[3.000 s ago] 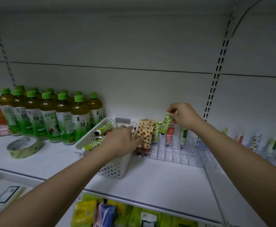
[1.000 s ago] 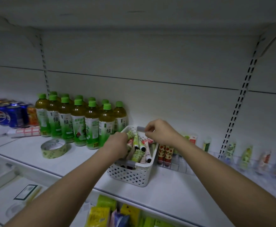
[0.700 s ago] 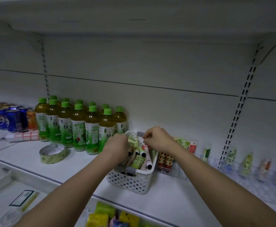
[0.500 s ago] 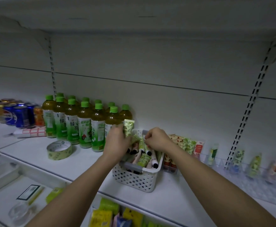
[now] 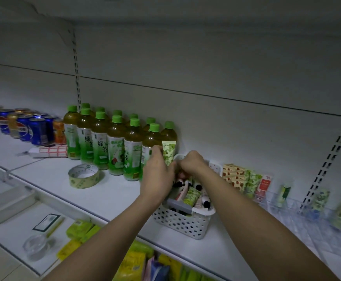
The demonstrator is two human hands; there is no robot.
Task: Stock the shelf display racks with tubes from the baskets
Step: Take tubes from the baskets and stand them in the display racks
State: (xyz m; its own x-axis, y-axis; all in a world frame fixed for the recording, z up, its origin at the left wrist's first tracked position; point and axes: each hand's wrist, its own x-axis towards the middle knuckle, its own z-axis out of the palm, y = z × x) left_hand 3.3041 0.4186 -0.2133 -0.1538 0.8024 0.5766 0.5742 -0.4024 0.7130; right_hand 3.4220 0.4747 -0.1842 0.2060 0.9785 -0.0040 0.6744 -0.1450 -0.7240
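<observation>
A white perforated basket (image 5: 182,223) stands on the shelf and holds several small tubes, among them a green patterned one (image 5: 191,196). My left hand (image 5: 157,175) is over the basket's left side, shut on a green patterned tube (image 5: 168,152) held upright above the rim. My right hand (image 5: 190,162) reaches into the far end of the basket with fingers curled; what they grip is hidden. To the right, a clear display rack (image 5: 283,203) holds upright tubes in strawberry, green and red patterns (image 5: 244,178).
Green tea bottles (image 5: 117,145) stand in rows just left of the basket, with soda cans (image 5: 29,128) further left. A roll of tape (image 5: 84,176) lies on the shelf in front. Packets fill the lower shelf (image 5: 143,262).
My left hand has lifted a green tube out of the basket and raised it. My right hand stayed in the basket's far end. Three seconds ago it was placing a tube in the rack.
</observation>
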